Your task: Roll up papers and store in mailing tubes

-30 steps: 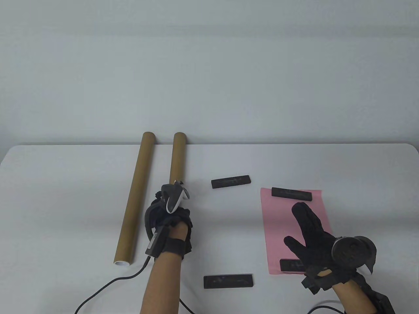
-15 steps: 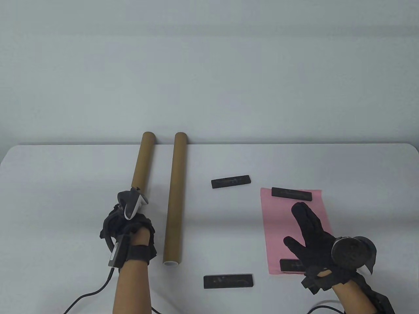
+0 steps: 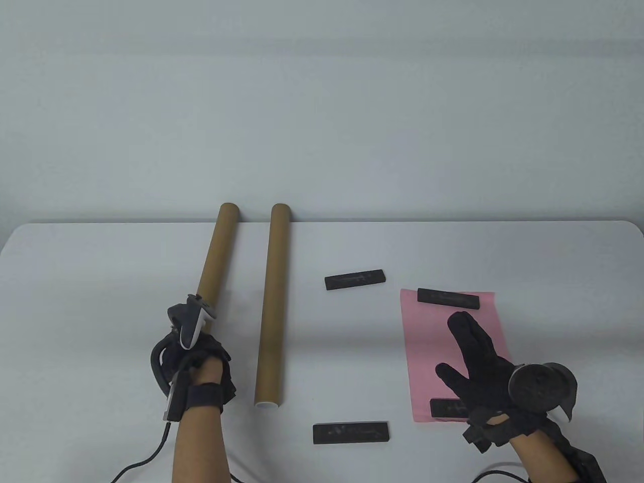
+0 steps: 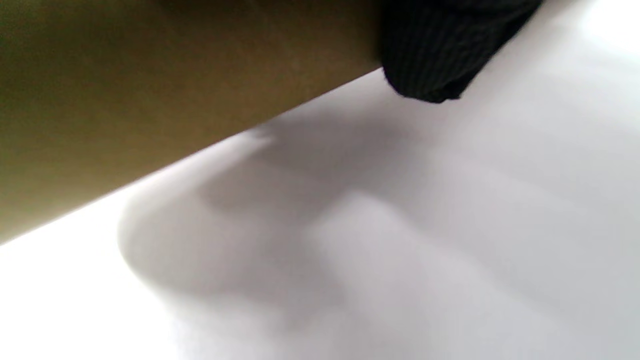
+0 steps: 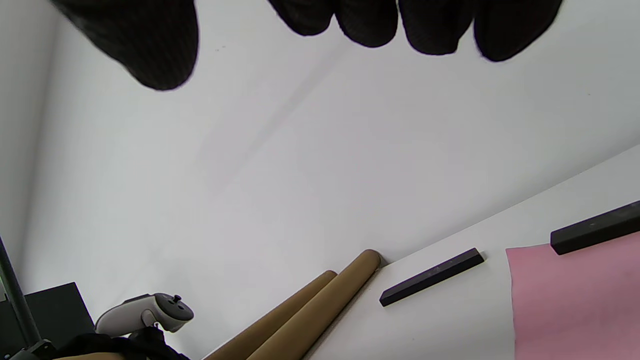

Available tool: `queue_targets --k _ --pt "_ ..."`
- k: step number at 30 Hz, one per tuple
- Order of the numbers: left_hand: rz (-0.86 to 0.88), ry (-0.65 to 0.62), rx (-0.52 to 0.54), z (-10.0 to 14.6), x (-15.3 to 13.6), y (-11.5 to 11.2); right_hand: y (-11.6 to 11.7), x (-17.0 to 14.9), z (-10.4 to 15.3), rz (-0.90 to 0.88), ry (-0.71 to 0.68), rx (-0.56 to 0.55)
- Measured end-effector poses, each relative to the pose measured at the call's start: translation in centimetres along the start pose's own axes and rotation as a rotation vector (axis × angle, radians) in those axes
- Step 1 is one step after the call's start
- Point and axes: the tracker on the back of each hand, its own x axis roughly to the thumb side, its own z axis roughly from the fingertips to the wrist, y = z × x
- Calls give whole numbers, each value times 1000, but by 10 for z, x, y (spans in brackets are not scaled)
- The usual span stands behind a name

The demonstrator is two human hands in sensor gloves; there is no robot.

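Prep step: left hand point(image 3: 193, 352) grips the outer tube point(image 3: 214, 261) near the desk's left edge, right hand point(image 3: 478, 362) spread flat on pink paper point(image 3: 432, 342) (next: clear bar weights point(image 3: 448, 298), start rolling w/ both hands).

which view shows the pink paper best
The table view: the pink paper lies nearly whole under the right hand. The right wrist view catches one corner; the left wrist view shows none.
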Motion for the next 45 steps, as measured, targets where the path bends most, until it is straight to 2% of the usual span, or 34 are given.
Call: queue_targets --k 2,6,12,15,21,23,28,34,36,38,40,45 --pt "-30 8 35 6 -4 7 -1 0 0 -4 2 -4" --pt "27 -18 147 23 -15 28 -1 -1 0 -15 5 -5" --pt "49 -72 322 57 -33 55 -4 -2 0 -24 8 -18" --pt "50 -117 450 80 -43 61 -9 -4 0 -35 14 -41" --pt "37 -240 630 114 -53 54 -17 -11 2 -98 41 -82" --pt "29 -310 693 123 -53 48 -19 -14 2 -111 55 -92" --pt "-10 -532 763 136 -52 39 -23 -27 3 -179 100 -106" --pt "-22 -791 691 132 -48 26 -18 -30 1 -295 78 -29" --pt "-34 -828 670 130 -45 23 -16 -24 -1 -319 43 -3" --pt "-44 -838 633 125 -43 21 -16 -16 -3 -364 -17 43" --pt "-26 -818 613 119 -45 20 -18 -8 -3 -401 -58 27" --pt "-4 -765 539 105 -48 19 -17 9 -6 -532 -167 123"
